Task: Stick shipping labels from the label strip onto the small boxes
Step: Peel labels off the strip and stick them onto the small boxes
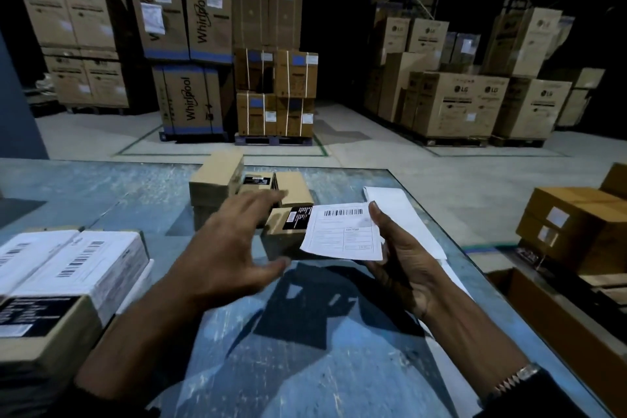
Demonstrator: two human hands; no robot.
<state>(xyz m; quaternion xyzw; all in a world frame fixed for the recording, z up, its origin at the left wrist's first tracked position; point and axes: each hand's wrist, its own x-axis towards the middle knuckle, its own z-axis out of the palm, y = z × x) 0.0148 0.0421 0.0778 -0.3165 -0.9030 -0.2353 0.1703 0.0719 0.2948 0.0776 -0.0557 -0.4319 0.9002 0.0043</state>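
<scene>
My right hand (pixel 397 254) holds a white shipping label (pixel 342 231) with a barcode by its right edge, above the table. My left hand (pixel 234 241) is blurred, fingers spread, hovering over a small brown box (pixel 281 237) with a black sticker, just left of the label. More small brown boxes (pixel 217 180) cluster behind it at the table's far edge. The white label strip (pixel 400 210) lies on the table behind my right hand. At the near left sit boxes (pixel 84 258) with white barcode labels on top.
The blue-grey table (pixel 305 332) fills the foreground; its right edge runs diagonally. Brown cartons (pixel 576 224) stand on the floor to the right. Tall stacks of appliance cartons (pixel 196 44) on pallets line the back of the warehouse.
</scene>
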